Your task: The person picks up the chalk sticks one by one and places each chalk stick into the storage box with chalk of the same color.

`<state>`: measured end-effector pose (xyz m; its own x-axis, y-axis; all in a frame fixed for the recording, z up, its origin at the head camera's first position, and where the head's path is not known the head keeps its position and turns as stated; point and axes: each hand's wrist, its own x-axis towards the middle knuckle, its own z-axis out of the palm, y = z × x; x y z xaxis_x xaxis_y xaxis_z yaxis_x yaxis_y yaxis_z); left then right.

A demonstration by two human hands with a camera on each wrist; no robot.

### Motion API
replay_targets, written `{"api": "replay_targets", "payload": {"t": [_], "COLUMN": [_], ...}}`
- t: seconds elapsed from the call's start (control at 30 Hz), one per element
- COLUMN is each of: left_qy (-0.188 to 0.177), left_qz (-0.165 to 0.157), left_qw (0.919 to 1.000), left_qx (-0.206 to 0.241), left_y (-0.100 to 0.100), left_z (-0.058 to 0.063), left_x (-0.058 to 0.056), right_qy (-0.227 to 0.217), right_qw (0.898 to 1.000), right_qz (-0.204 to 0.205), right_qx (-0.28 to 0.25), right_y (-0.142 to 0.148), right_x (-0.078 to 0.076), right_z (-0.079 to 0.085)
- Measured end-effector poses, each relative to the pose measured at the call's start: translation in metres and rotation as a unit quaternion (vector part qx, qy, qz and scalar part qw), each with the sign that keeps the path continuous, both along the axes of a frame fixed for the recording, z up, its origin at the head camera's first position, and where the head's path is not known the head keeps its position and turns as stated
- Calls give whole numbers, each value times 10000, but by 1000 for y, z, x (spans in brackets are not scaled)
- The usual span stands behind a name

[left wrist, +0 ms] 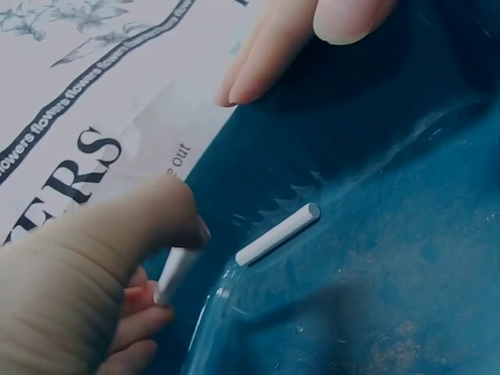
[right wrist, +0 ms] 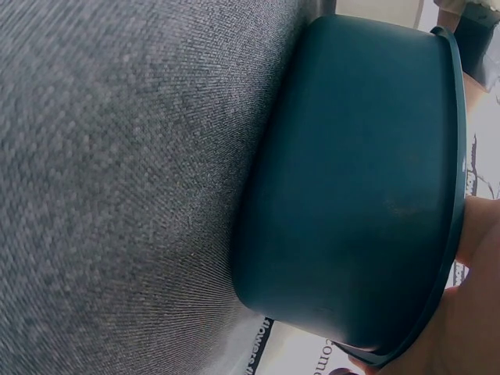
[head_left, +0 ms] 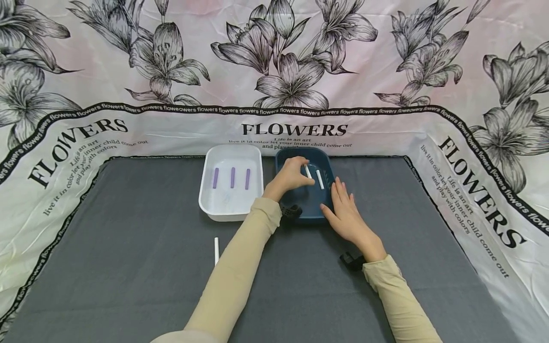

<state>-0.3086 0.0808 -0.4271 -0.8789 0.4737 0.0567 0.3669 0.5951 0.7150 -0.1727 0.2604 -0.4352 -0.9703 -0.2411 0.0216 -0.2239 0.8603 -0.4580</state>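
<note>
In the head view my left hand reaches over the dark blue basin and pinches a white chalk stick between thumb and fingers. This chalk is tilted, inside the basin's outline. Another white chalk stick lies on the basin floor, to the right of the held one. My right hand rests on the basin's right rim with its fingers fairly straight. From the right wrist, the basin's outer wall shows, with part of that hand along the rim.
Left of the basin stands a white tray with three purple chalk sticks set apart in it. A further white chalk stick lies on the grey cloth, partly hidden by the left sleeve. Flower-printed fabric borders the far side.
</note>
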Motion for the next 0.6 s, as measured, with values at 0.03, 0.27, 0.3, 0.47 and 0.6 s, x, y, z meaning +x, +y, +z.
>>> {"api": "replay_targets", "payload": {"t": [0.03, 0.27, 0.3, 0.47, 0.6], "left_qy": [10, -22, -15, 27, 30], "left_qz": [-34, -260, -302, -384, -326], "left_qw": [9999, 9958, 9946, 9887, 9863], "left_qx": [-109, -876, -991, -1449, -1614], "left_y": [1, 5, 5, 6, 6], "left_z": [0, -1, -1, 0, 0], "left_x": [0, -2, -2, 0, 1], "right_qy": [-15, 62, 89, 143, 134], "right_qw": [10000, 10000, 9999, 9998, 9998], "right_qz": [-3, 60, 75, 109, 118], "right_qx": [-6, -48, -67, -130, -108], "right_y": [0, 2, 2, 2, 2], "right_x": [0, 2, 2, 3, 3], "right_z": [0, 1, 1, 0, -1]}}
